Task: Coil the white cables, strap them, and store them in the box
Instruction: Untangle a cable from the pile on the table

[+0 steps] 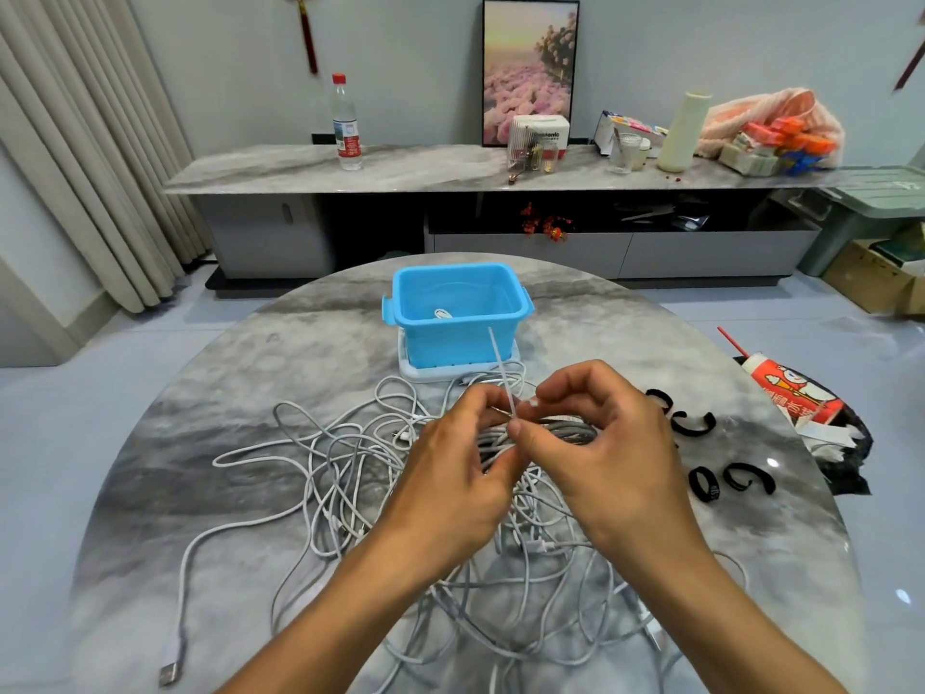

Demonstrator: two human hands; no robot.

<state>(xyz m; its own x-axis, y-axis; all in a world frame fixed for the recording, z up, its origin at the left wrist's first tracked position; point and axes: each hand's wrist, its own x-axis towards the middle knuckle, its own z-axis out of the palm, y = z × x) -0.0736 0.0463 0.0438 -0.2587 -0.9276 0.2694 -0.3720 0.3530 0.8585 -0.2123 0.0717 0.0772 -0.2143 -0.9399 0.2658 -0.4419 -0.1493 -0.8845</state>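
A tangle of white cables (350, 468) lies spread over the round marble table (200, 393). Above it I hold a coiled cable bundle (565, 427) between both hands. My left hand (460, 468) grips the coil and pinches a white zip tie (503, 373), whose tail sticks up toward the box. My right hand (595, 443) pinches the tie's head at the coil with thumb and forefinger. The blue box (460, 313) stands open at the table's far side on its white lid (415, 370), with one white cable inside.
Several black strap loops (701, 428) lie on the table to the right, beside a red and white snack bag (796, 393) on dark wrapping. A USB plug (170, 673) rests near the front left edge. A long sideboard with a bottle stands behind.
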